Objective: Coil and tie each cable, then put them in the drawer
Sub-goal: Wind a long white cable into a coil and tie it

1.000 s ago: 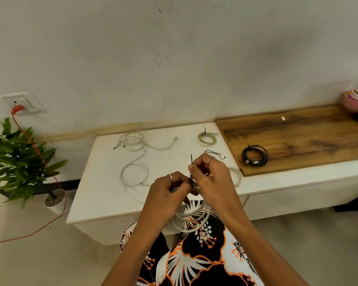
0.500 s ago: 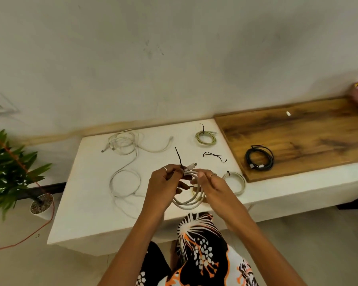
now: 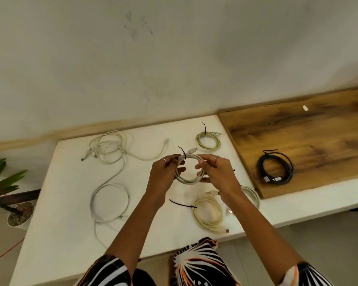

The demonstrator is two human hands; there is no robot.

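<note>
Held above the white surface (image 3: 66, 223): one white cable coil (image 3: 189, 171), wound in several neat round loops, bound at its upper left by a black tie (image 3: 182, 154) with the tail sticking up; white plug end (image 3: 192, 150) projecting past the tie. Left hand (image 3: 163, 176) gripping the coil's left side, fingers curled round the loops beside the tie. Right hand (image 3: 219, 174) gripping the right side, fingers clamped on the loops.

Lying on the surface: loose white cable tangle (image 3: 110, 147) at the far left, uncoiled, one strand trailing toward the near edge. Pale green coil (image 3: 208, 140) at the far side, tied in black. Cream coil (image 3: 208, 213) just below the hands, black tie tail (image 3: 181, 204) lying out to its left. Another pale coil (image 3: 251, 195) partly hidden behind the right forearm.

On the wooden board (image 3: 318, 129) to the right: black cable coil (image 3: 275, 171), tied.
</note>
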